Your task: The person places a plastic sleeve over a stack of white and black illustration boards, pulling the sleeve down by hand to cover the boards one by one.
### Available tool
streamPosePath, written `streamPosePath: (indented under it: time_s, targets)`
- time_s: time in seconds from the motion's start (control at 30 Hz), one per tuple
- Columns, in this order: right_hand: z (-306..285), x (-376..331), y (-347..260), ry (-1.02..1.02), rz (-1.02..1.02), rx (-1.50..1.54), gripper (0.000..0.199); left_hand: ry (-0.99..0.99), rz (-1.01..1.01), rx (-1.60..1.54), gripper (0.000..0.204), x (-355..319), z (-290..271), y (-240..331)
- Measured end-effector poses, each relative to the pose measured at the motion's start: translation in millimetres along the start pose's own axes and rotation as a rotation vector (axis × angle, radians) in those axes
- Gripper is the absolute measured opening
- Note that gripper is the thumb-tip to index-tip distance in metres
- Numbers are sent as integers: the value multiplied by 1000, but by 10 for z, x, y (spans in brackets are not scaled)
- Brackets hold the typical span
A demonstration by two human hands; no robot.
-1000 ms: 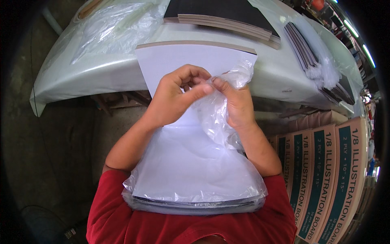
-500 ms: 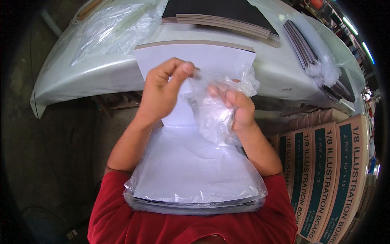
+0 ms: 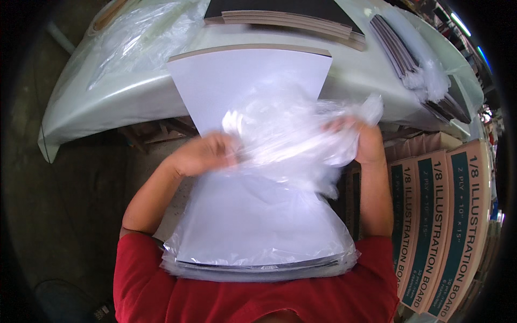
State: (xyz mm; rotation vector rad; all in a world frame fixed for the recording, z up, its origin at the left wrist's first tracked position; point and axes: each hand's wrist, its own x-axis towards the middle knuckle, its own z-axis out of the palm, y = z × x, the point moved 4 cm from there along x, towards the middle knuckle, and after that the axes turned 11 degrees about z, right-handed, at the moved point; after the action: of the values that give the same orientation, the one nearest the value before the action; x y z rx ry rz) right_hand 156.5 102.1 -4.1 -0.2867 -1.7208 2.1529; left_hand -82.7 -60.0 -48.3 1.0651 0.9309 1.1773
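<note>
Head view: a person in a red shirt stretches a clear plastic bag [image 3: 293, 137] between both hands above a stack of white boards [image 3: 253, 215] propped against the chest. The left hand [image 3: 207, 153] and right hand [image 3: 366, 142] each have fingers closed on the film, pulled apart sideways at about equal height. The boards' long axis runs away from the body toward the covered table [image 3: 107, 102].
</note>
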Motion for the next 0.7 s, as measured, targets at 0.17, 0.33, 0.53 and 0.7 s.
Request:
streamPosePath:
  time_s: [0.17,0.33,0.53,0.7]
  targets:
    - [1,-33,391,-111,204,163,22,171,233,-6,25,52,-10,306]
    - [1,-41,543,308,108,537,47,426,76,-121,36,-58,-90,-85]
    - [387,166,473,229,14,677,66,200,538,-515,47,-201,-150,133]
    - [295,183,472,127,-10,722,51,272,816,-717,42,-302,-310,283]
